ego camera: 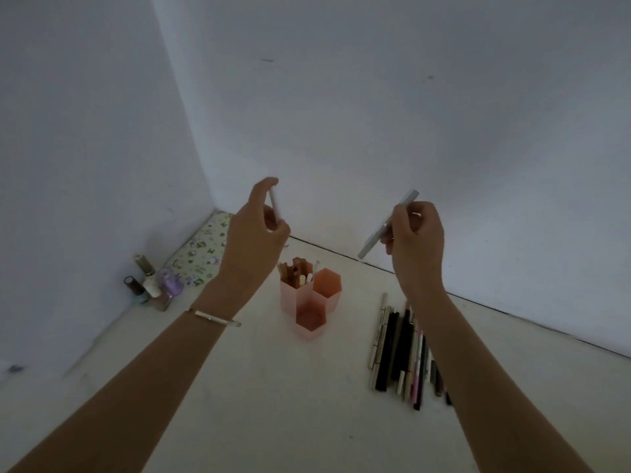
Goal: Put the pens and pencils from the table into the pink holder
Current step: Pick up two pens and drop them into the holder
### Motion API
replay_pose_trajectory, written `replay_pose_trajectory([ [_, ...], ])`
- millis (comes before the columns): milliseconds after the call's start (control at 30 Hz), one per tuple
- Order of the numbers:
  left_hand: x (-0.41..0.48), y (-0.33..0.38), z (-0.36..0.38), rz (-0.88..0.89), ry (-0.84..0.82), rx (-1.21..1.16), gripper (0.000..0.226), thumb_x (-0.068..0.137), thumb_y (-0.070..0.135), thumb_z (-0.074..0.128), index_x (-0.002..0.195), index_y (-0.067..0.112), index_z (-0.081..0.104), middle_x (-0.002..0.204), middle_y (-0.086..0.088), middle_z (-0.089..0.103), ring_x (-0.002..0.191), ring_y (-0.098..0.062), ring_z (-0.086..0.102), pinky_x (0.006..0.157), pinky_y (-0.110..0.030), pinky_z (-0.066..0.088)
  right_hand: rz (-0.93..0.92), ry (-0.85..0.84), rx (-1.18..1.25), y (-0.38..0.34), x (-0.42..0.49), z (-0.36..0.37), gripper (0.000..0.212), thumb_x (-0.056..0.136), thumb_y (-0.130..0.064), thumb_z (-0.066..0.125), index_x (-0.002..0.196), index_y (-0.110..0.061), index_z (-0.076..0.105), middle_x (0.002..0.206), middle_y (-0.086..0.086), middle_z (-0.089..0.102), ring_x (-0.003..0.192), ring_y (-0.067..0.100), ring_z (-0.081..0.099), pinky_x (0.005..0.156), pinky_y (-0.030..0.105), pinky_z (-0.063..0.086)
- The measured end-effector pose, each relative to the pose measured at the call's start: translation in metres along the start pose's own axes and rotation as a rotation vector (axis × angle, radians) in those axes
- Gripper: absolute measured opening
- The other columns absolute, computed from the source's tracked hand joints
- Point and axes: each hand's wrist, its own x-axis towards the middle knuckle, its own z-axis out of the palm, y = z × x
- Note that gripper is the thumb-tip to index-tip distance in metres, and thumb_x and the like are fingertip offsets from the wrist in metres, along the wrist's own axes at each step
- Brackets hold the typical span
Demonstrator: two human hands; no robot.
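Observation:
A pink holder (309,303) made of three hexagonal cups stands on the white table. Its back left cup holds several pens and pencils (297,272); the other two cups look empty. My left hand (254,233) is raised above and left of the holder, pinching a white pen (275,208) that points down. My right hand (415,242) is raised to the right of the holder, closed around a light grey pen (375,238) held at a slant. A row of pens and pencils (404,353) lies on the table under my right forearm.
Several small bottles (153,283) stand in the left corner by the wall. A floral-patterned sheet (201,252) lies behind them. White walls close in the table at the back and left.

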Motion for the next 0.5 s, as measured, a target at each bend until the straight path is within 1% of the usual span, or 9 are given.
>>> replay_pose_trajectory([
  [33, -0.007, -0.009, 0.002, 0.000, -0.004, 0.019, 0.057, 0.084, 0.006, 0.068, 0.132, 0.024, 0.045, 0.075, 0.008, 0.061, 0.066, -0.003, 0.063, 0.055, -0.008, 0.049, -0.008, 0.014, 0.044, 0.003, -0.004, 0.004, 0.003, 0.096, -0.014, 0.050, 0.096, -0.011, 0.050, 0.066, 0.006, 0.061, 0.052, 0.010, 0.055, 0.050, 0.027, 0.044],
  [67, -0.013, -0.016, 0.005, 0.008, -0.017, 0.035, 0.056, 0.084, 0.006, 0.068, 0.132, 0.024, 0.046, 0.077, 0.008, 0.062, 0.068, -0.002, 0.063, 0.057, -0.008, 0.049, -0.014, 0.035, 0.084, 0.005, -0.009, 0.008, 0.007, 0.097, -0.013, 0.050, 0.103, -0.013, 0.048, 0.066, 0.006, 0.061, 0.052, 0.009, 0.056, 0.049, 0.024, 0.045],
  [167, -0.034, -0.032, 0.016, 0.007, -0.115, 0.075, 0.049, 0.085, 0.006, 0.066, 0.128, 0.022, 0.050, 0.083, 0.007, 0.063, 0.074, -0.005, 0.063, 0.067, -0.012, 0.049, -0.054, 0.067, 0.158, 0.018, -0.020, 0.018, 0.026, 0.099, -0.011, 0.049, 0.121, -0.020, 0.040, 0.067, 0.003, 0.062, 0.057, 0.010, 0.058, 0.053, 0.021, 0.049],
  [233, -0.043, -0.038, 0.022, 0.038, -0.155, 0.186, 0.032, 0.085, 0.010, 0.066, 0.116, 0.019, 0.062, 0.090, 0.002, 0.066, 0.083, -0.014, 0.063, 0.077, -0.027, 0.052, -0.108, 0.061, 0.132, 0.027, -0.025, 0.024, 0.030, 0.100, -0.012, 0.049, 0.125, -0.023, 0.037, 0.067, 0.000, 0.064, 0.059, 0.012, 0.059, 0.056, 0.022, 0.051],
  [300, -0.047, -0.042, 0.023, 0.097, -0.119, 0.308, 0.019, 0.085, 0.020, 0.067, 0.103, 0.018, 0.071, 0.099, 0.000, 0.069, 0.096, -0.020, 0.063, 0.086, -0.037, 0.050, -0.172, 0.029, 0.071, 0.035, -0.030, 0.031, 0.029, 0.100, -0.013, 0.049, 0.125, -0.022, 0.037, 0.069, 0.001, 0.066, 0.058, 0.012, 0.061, 0.056, 0.021, 0.052],
  [333, -0.047, -0.043, 0.022, 0.094, -0.094, 0.313, 0.021, 0.085, 0.026, 0.067, 0.104, 0.018, 0.072, 0.105, 0.000, 0.069, 0.101, -0.021, 0.061, 0.090, -0.037, 0.048, -0.212, 0.005, 0.032, 0.038, -0.032, 0.035, 0.028, 0.100, -0.013, 0.049, 0.123, -0.022, 0.036, 0.070, 0.002, 0.067, 0.058, 0.012, 0.062, 0.056, 0.021, 0.052],
  [400, -0.044, -0.043, 0.016, 0.057, -0.046, 0.252, 0.027, 0.089, 0.028, 0.061, 0.114, 0.018, 0.068, 0.113, 0.000, 0.067, 0.108, -0.019, 0.057, 0.094, -0.029, 0.040, -0.290, -0.057, -0.066, 0.044, -0.036, 0.044, 0.028, 0.100, -0.014, 0.049, 0.121, -0.026, 0.035, 0.073, 0.004, 0.066, 0.057, 0.013, 0.061, 0.052, 0.023, 0.052],
  [433, -0.040, -0.042, 0.013, 0.045, -0.011, 0.221, 0.028, 0.091, 0.025, 0.058, 0.117, 0.017, 0.066, 0.114, 0.000, 0.067, 0.108, -0.019, 0.056, 0.094, -0.026, 0.037, -0.320, -0.091, -0.124, 0.047, -0.037, 0.048, 0.028, 0.100, -0.016, 0.050, 0.120, -0.028, 0.035, 0.074, 0.002, 0.065, 0.055, 0.012, 0.059, 0.050, 0.021, 0.050],
  [500, -0.032, -0.039, 0.005, 0.016, 0.057, 0.163, 0.029, 0.092, 0.018, 0.054, 0.120, 0.016, 0.064, 0.112, 0.002, 0.066, 0.103, -0.016, 0.058, 0.092, -0.026, 0.041, -0.363, -0.149, -0.232, 0.054, -0.040, 0.056, 0.027, 0.100, -0.018, 0.050, 0.118, -0.031, 0.035, 0.075, -0.006, 0.060, 0.054, 0.009, 0.056, 0.047, 0.017, 0.044],
])
